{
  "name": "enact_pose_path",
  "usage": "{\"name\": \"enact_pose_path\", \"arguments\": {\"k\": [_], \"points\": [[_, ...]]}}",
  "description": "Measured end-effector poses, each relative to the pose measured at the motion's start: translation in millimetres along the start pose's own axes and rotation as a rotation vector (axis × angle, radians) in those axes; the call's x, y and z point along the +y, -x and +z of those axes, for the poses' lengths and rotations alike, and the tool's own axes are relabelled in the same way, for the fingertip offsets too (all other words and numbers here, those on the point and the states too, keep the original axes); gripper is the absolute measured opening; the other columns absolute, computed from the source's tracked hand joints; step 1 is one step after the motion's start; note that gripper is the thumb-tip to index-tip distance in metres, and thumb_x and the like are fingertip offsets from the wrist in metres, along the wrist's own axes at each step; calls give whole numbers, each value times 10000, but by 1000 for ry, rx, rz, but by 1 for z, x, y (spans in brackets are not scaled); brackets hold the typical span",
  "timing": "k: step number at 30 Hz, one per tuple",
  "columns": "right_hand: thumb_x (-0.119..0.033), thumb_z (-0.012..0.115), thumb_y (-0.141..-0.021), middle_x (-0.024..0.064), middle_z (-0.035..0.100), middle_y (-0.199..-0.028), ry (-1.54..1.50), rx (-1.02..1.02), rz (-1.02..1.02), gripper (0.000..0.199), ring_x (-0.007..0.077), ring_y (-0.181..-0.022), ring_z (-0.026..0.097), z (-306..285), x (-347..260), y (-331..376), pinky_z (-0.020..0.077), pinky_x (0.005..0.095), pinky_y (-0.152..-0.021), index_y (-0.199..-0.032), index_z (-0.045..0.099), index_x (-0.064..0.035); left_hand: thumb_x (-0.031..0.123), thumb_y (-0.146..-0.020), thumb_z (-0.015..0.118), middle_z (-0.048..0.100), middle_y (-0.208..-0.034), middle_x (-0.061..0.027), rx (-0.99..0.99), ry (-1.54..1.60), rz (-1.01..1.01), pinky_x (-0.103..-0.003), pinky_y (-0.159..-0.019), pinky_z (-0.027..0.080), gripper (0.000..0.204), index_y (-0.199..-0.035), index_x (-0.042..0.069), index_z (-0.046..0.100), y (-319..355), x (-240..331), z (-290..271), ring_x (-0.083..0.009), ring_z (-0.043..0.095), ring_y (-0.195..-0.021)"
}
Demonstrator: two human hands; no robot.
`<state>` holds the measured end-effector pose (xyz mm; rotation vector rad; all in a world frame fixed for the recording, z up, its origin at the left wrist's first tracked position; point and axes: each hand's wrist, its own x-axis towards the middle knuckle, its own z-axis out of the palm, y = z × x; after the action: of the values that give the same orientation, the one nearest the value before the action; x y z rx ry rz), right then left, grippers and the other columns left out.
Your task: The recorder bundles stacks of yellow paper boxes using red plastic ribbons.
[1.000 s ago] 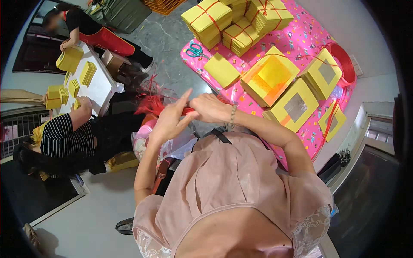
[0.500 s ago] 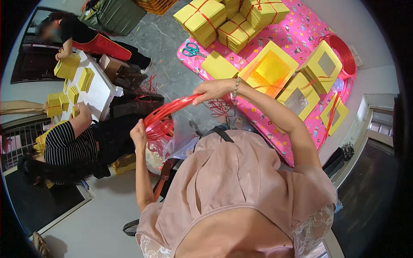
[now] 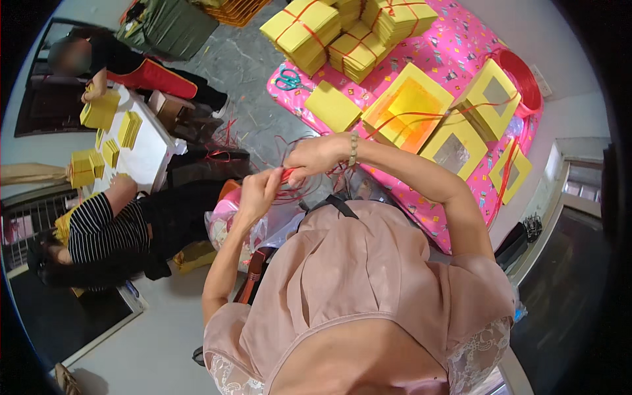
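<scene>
My left hand (image 3: 259, 195) and my right hand (image 3: 318, 157) are close together in front of my body, both closed on a bundle of red plastic string (image 3: 288, 175). Little of the bundle shows between the fingers. Thin loops and loose strands spread out around and beneath my hands. My right hand is to the upper right of the left, its wrist circled by a beaded bracelet (image 3: 353, 149). A long red strand runs from near my right wrist over the yellow pieces on the pink-covered table (image 3: 289, 105).
Tied yellow stacks (image 3: 306, 33), teal scissors (image 3: 289, 79), a flat yellow stack (image 3: 332, 107), yellow frame-like pieces (image 3: 454, 148) and a red string coil (image 3: 520, 79) occupy the pink table. Two people work at a white table (image 3: 141, 158) on the left. A plastic bag (image 3: 263, 227) lies below my hands.
My left hand has moved up and right, next to my right hand. The red string, stretched between them before, is now gathered short. My right hand has shifted slightly left and down.
</scene>
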<state>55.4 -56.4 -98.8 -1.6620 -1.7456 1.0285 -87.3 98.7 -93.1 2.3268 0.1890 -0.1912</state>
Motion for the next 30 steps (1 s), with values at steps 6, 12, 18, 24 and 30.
{"name": "enact_pose_path", "arguments": {"k": [6,12,18,24,30], "points": [[-375,472,-885,198,598,-753,-85,-23,78,404,350,-755,582,-7,24,53,434,431,-673,-926,557,18,186,-912,466,381,-513,-115,167,-67,148,-293,-446,331,334,-657,-28,491,24,-82,-23,-121,356,-466],[-281,486,-864,202,621,-816,191,67,316,297,363,-818,599,7,-12,58,453,444,-712,-919,572,-2,345,-943,384,518,-621,-122,-34,-159,-240,-291,-584,402,443,-846,-23,613,29,-193,-23,-100,463,-601],[-139,519,-786,115,626,-693,366,315,113,130,304,-655,625,48,-33,37,461,408,-575,-830,513,-17,566,-892,334,621,-911,-129,-646,599,-346,-322,-869,408,662,-932,-37,605,-57,-78,-12,-196,574,-905],[-121,525,-728,87,597,-658,650,483,70,93,226,-589,606,68,-57,24,443,356,-531,-773,513,-40,624,-788,491,599,-978,-131,-1035,964,-761,-319,-883,419,728,-1062,-49,537,-67,30,37,-195,569,-925],[-139,527,-738,54,573,-632,755,499,178,97,193,-586,592,75,-91,16,418,344,-508,-767,511,-48,300,-716,725,585,-849,-59,-1518,750,-46,-260,-683,470,508,-1065,-10,524,-95,94,37,-124,565,-775]]}}
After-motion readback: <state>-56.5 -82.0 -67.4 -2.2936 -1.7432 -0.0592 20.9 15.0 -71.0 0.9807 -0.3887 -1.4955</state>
